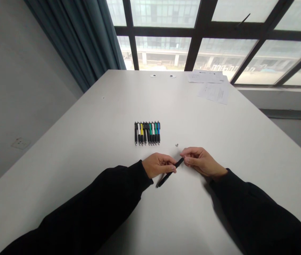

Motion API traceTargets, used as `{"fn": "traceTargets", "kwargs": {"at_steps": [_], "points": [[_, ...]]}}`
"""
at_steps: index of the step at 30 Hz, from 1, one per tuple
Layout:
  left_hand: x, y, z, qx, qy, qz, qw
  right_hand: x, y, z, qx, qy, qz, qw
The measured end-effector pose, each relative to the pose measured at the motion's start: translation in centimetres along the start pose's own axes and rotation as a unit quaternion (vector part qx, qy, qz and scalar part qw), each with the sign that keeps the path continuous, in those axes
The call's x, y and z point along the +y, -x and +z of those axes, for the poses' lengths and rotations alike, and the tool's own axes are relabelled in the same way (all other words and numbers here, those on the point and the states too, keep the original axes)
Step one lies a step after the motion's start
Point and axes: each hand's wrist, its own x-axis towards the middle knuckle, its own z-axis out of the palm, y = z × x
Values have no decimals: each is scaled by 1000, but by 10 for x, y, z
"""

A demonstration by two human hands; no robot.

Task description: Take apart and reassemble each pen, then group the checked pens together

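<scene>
A black pen [165, 179] slants up to the right, gripped around its barrel between the thumb and fingers of my left hand [158, 165]. At the pen's upper right end, my right hand [201, 162] has its thumb and fingertips pinched together. What these fingertips hold is too small to make out. Just beyond my hands, a small silvery piece [176, 145], shaped like a pen's tip, lies on the white table [92, 148]. Farther off, several pens [147, 133] form a tidy side-by-side row, in black, white, yellow, green and blue, with their silvery tips toward me.
Printed paper sheets [211, 86] lie at the table's far right corner. Two small white oval fittings [153, 75] sit near the far edge. Beyond it are dark-framed windows [163, 49], with a blue-grey curtain [86, 42] to the left.
</scene>
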Motion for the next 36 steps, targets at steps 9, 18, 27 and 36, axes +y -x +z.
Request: {"fn": "traceTargets", "kwargs": {"at_steps": [9, 18, 27, 36], "points": [[4, -3, -3, -12, 56, 42, 997, -1, -27, 2, 165, 422, -174, 874], [3, -2, -3, 25, 59, -4, 998, -5, -30, -13, 110, 263, -96, 954], [5, 0, -1, 16, 41, -33, 999, -5, -22, -12, -9, -40, 14, 999], [6, 0, -1, -1, 38, -29, 999, -5, -21, -15, -51, 68, 11, 996]]}}
